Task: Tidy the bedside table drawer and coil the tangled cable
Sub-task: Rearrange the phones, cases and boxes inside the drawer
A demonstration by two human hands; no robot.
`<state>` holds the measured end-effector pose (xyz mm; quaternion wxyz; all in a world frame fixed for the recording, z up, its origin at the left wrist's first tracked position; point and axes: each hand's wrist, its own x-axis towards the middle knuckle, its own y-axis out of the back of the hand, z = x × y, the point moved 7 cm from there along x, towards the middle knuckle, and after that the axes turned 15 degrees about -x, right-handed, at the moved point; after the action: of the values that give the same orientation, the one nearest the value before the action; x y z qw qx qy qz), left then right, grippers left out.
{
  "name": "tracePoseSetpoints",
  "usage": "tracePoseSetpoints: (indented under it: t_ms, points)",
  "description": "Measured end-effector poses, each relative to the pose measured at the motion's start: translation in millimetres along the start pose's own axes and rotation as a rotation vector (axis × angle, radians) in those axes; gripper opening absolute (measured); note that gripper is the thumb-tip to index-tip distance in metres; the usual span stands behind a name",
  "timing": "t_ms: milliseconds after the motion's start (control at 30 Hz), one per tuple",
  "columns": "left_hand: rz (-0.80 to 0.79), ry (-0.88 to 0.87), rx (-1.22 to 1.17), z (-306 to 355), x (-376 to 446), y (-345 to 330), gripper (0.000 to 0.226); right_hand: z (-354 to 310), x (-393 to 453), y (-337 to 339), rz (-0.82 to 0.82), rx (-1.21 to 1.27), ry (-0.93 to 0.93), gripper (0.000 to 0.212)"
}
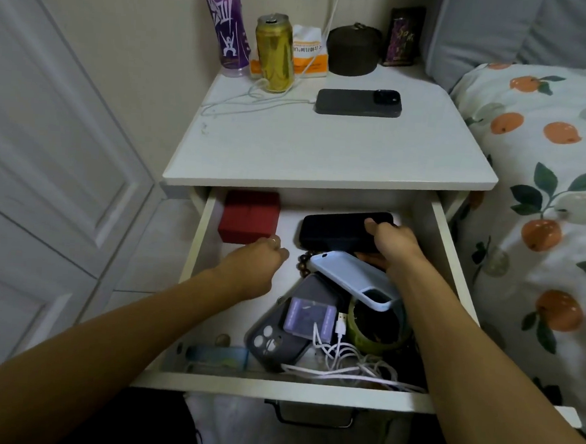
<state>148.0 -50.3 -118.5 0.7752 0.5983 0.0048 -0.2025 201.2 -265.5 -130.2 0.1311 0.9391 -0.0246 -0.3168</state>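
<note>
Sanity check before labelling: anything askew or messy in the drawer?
Yes. The white USB cable lies tangled at the front of the drawer. The pale blue phone case sits tilted on a pile, over the grey phone case and tape roll.

The bedside table (323,155) and its drawer (284,391) looked like smooth, white-painted wood with a faint sheen. On the far left a gold can (275,52) shone as polished metal. In the drawer, the red box (249,216) had a matt, ribbed surface — the tangled cable (351,366) was glossy white plastic. The quilt (543,202) on the right was soft printed cloth.
</note>
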Motion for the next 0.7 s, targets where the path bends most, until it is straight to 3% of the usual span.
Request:
tracePoseSetpoints:
  t_ms: [133, 300, 567, 633, 700]
  points:
    - [-0.028, 0.012, -0.162, -5, -11, 0, 0.03, 0, 1, -8, -0.062, -0.014, -0.001, 0.03]
    - [0.275, -0.101, -0.334, -3, -6, 49, 0.018, -15, 1, -14, -0.16, 0.045, 0.037, 0.032]
    - [0.35, -0.067, -0.073, -19, 22, 46, 0.033, -39, 16, -21, -0.151, 0.074, 0.065, 0.014]
    - [0.325, -0.051, -0.031, -23, 24, 41, 0.036, -35, 21, -32, -0.115, -0.078, 0.102, 0.015]
    - [0.31, -0.063, 0.029, -26, 23, 40, 0.034, -35, 23, -36, -0.017, -0.354, 0.196, 0.031]
